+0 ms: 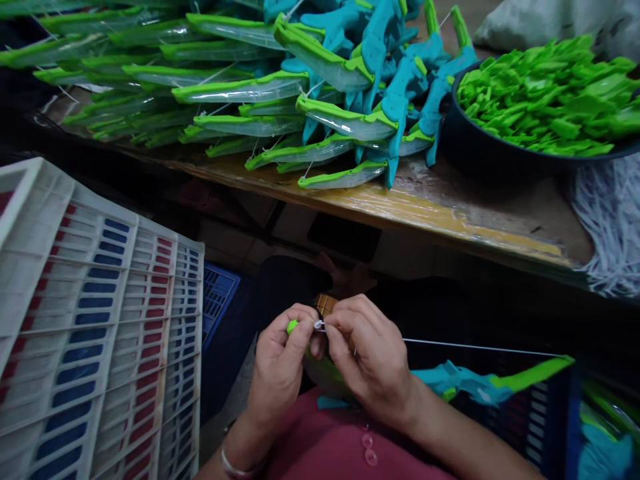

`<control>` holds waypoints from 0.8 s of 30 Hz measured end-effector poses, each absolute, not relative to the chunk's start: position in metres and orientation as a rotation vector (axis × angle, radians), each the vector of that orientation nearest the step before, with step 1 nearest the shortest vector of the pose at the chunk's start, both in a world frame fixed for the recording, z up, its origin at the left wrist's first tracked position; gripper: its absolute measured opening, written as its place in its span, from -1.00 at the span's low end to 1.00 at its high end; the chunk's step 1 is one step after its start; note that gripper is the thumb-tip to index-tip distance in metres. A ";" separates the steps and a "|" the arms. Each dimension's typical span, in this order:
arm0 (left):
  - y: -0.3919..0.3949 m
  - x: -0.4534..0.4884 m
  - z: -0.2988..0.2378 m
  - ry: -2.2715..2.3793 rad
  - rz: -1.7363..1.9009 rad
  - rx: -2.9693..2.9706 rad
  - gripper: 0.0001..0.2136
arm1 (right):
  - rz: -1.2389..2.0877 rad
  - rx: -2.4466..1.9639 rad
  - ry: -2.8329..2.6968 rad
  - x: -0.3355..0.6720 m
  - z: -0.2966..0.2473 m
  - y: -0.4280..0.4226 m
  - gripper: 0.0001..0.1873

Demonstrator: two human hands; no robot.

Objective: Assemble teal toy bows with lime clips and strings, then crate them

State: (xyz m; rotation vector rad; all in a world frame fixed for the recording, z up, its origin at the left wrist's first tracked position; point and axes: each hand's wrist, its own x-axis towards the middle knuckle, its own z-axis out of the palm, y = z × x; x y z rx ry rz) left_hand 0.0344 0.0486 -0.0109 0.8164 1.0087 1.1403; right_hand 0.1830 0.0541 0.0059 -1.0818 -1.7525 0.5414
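A toy bow with a teal middle [467, 383] and green limbs lies across my lap, partly behind my right hand. My left hand [280, 353] is closed, pinching the bow's green tip [293, 326] between thumb and fingers. Right beside it, my right hand [373, 353] pinches the end of a white string [480, 347], where a small looped knot [319, 325] shows between the two hands. From behind my right hand the string runs taut to the bow's far green tip on the right. My palms and forearms hide much of the bow.
Stacked toy bows [240, 87] cover the left of the workbench [400, 207]. On its right stand a dark basin [525, 157] of green plastic parts and a bundle of white strings [607, 220]. A white plastic crate [100, 320] is at my left; a dark blue crate [550, 413] is at my right.
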 end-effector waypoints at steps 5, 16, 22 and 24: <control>0.048 0.031 -0.015 1.080 1.115 0.856 -0.86 | 0.721 -1.044 -1.782 0.182 0.010 0.057 -0.92; 0.048 0.036 -0.011 1.020 1.091 0.830 -0.76 | 0.606 -1.204 -2.198 0.208 0.029 0.057 -0.75; 0.051 0.036 -0.012 0.927 1.067 0.903 -0.74 | 0.189 -1.179 -2.364 0.199 0.028 0.042 -0.77; 0.054 0.037 -0.007 0.837 1.054 0.933 -0.74 | -0.003 -1.161 -2.249 0.194 0.026 0.039 -0.74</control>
